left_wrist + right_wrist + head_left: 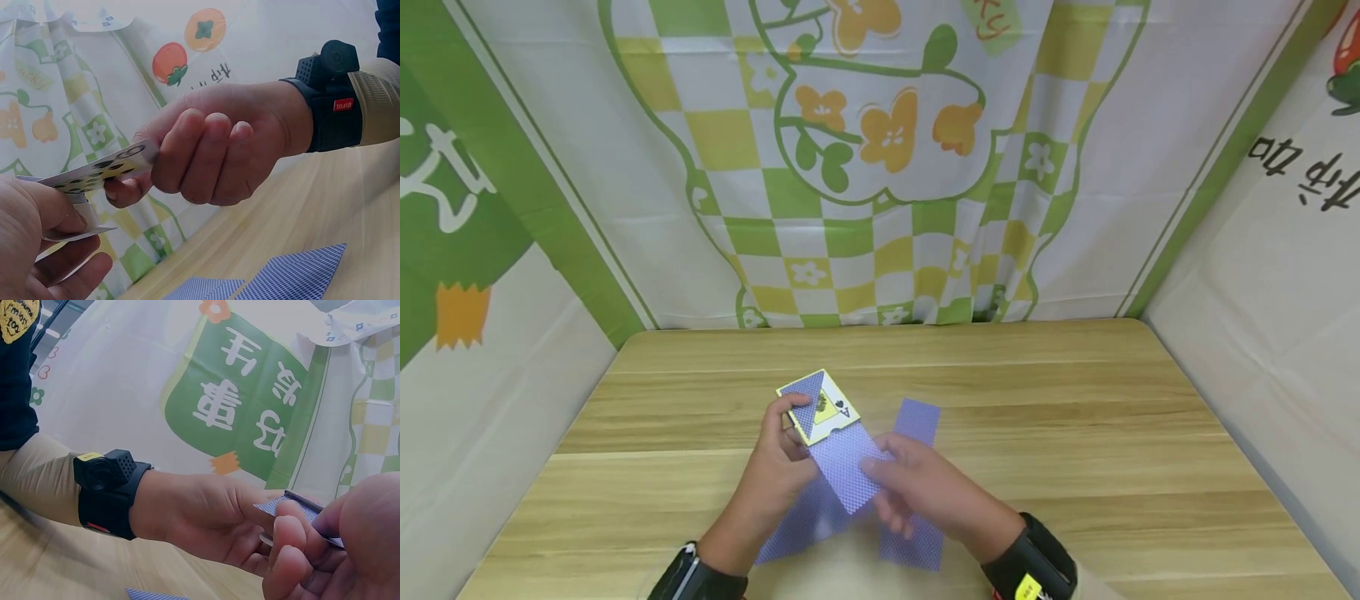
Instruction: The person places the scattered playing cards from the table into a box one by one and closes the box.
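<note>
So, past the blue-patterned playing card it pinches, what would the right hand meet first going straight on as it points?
Probably the flat blue, white and yellow card box in the left hand, though depth is unclear.

In head view, left forearm (pixel 730 537) reached in from seven o'clock, right forearm (pixel 1000 529) from five. Left hand (pixel 784 458) angled toward one o'clock, thumb and fingers bent in grip. Right hand (pixel 932 487) pointed toward ten, thumb and forefinger pinching, other fingers curled.
</note>
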`<state>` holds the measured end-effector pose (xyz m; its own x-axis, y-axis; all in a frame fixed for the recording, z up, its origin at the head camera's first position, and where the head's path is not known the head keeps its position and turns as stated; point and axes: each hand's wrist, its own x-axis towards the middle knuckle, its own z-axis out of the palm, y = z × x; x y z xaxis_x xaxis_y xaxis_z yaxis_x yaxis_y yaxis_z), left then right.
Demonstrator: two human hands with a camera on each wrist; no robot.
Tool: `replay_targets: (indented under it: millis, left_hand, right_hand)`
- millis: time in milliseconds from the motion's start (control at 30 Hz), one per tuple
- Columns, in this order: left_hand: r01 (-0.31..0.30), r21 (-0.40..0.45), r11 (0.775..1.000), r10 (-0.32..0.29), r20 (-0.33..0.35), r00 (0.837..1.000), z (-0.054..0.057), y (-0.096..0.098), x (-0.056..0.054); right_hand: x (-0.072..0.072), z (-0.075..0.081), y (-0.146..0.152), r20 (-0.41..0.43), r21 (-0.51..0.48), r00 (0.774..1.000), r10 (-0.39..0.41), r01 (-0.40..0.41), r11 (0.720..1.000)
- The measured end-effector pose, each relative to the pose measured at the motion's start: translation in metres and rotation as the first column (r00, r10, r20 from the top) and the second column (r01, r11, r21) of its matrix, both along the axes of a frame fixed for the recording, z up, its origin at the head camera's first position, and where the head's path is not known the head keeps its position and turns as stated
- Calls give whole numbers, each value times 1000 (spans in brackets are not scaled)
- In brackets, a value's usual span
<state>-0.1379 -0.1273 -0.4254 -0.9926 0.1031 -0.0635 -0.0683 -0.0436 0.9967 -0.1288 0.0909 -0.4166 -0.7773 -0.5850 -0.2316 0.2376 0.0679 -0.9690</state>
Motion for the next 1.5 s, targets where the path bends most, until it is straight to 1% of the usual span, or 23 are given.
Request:
replay_targets:
  millis: [100,300,467,533,600,700,800,900,967,1100,1167,1367,1500]
  left_hand:
    - [12,17,1000,-12,-5,1000,-1,0,0]
    - [28,55,998,-26,-30,999,-2,1,1]
    - [55,52,997,-52,-44,998,-3,3,2]
    - [53,50,997,-51,-39,998,-3,3,2]
    - [55,61,997,-53,-36,998,-3,4,2]
    - [89,79,993,-85,-44,995,-4,4,3]
    - [166,73,983,-162,-60,985,-5,4,4]
    - [228,45,973,-225,-69,972,-6,4,6]
    - [246,25,969,-244,-62,968,-6,3,7]
    - [249,2,968,-249,-38,968,-5,3,8]
    - [261,-8,965,-261,-34,965,-4,2,8]
    - [303,-52,952,-305,-48,951,-5,0,7]
    - [303,-58,951,-306,-51,951,-6,0,7]
  right_hand:
    - [0,0,0,17,-24,1000,-1,2,1000]
    - [-2,-2,0,7,-63,1000,11,-11,998]
    - [-3,-3,0,4,-116,1000,19,-19,993]
    - [-4,-3,0,-18,-124,1000,9,-11,992]
    - [-4,-3,1,-76,-88,997,-19,13,996]
    - [-5,-4,1,-191,5,978,-86,88,996]
    - [-7,-7,1,-285,92,947,-151,184,979]
    - [-9,-8,1,-323,105,927,-192,237,966]
    - [-10,-9,2,-344,102,919,-193,241,965]
    - [-10,-8,3,-373,106,912,-168,222,969]
    - [-9,-8,4,-386,119,909,-155,215,969]
    - [-9,-7,5,-429,152,895,-123,205,967]
    - [-10,-7,5,-426,162,898,-109,194,968]
